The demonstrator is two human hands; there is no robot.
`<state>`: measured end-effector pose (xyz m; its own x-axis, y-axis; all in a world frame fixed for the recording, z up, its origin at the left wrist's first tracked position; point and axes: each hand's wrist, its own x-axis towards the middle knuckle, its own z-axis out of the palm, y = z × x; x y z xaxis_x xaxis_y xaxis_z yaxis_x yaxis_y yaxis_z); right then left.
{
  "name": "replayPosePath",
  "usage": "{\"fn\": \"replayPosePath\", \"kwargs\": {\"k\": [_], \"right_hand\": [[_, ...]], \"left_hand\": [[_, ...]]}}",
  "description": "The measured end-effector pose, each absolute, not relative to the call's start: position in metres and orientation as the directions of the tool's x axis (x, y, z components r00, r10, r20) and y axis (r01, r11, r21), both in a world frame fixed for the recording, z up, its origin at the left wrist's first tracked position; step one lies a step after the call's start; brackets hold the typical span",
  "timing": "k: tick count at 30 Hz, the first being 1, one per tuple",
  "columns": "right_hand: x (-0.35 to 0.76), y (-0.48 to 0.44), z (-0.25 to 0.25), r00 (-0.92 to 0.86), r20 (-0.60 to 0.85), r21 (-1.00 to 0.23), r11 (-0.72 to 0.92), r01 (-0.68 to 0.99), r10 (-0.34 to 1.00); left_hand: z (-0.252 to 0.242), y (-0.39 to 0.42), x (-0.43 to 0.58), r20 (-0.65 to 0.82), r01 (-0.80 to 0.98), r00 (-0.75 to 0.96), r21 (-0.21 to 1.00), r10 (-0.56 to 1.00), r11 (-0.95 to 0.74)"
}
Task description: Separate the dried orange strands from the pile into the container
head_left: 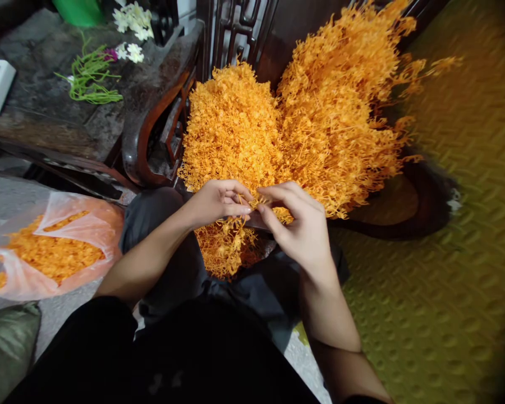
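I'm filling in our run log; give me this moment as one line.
left hand: at orange sprig | right hand: at same sprig | beyond hands: two orange heaps | lower left: plastic bag of orange pieces

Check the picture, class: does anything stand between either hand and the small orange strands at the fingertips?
Nothing visible does. The left hand and the right hand are both at the small orange strands, with no other object between. The large orange heaps lie beyond the hands, not in the way.
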<state>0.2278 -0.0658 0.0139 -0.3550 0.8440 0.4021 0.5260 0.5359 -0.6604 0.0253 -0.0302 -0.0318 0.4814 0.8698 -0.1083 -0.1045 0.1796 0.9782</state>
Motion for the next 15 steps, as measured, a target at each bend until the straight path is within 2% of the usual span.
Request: {"fn": "replayPosePath", "kwargs": {"k": [3,4,6,8,9,10,12,14,15], "right_hand": [[0.232,-0.064,0.010,-0.364,0.435,-0.574,0.564,0.593,0.824],[0.236,-0.062,0.010,-0.301,0.498,-0.530,0.561,0.636,0.813],[0.247,-0.058,0.014,-0.050,0.678,-0.472,0.486,0.736,0.734],[0.257,-0.059,0.023,0.204,0.734,-0.560,0.407,0.722,0.648],[0.259,-0.062,0.028,0.255,0.688,-0.640,0.404,0.653,0.679],[0.259,-0.067,0.031,0.217,0.606,-0.719,0.410,0.561,0.765],[0.249,-0.081,0.033,-0.068,0.411,-0.817,0.401,0.414,0.909],[0.231,-0.098,0.025,-0.307,0.283,-0.834,0.391,0.389,0.909],[0.222,-0.105,0.018,-0.342,0.256,-0.825,0.389,0.409,0.904]], "left_hand": [[-0.025,-0.034,0.028,-0.094,-0.073,0.403,0.988,0.910,0.134],[-0.023,-0.034,0.028,-0.096,-0.060,0.397,0.990,0.913,0.131],[-0.022,-0.034,0.026,-0.103,-0.051,0.369,0.990,0.924,0.131],[-0.023,-0.032,0.025,-0.104,-0.088,0.296,0.987,0.950,0.136],[-0.025,-0.031,0.025,-0.105,-0.119,0.247,0.983,0.963,0.137],[-0.027,-0.029,0.025,-0.105,-0.146,0.200,0.980,0.974,0.136],[-0.030,-0.029,0.028,-0.097,-0.163,0.127,0.980,0.987,0.118],[-0.031,-0.031,0.033,-0.054,-0.118,0.066,0.991,0.996,0.061],[-0.031,-0.034,0.036,-0.017,-0.086,0.034,0.996,0.999,0.020]]}}
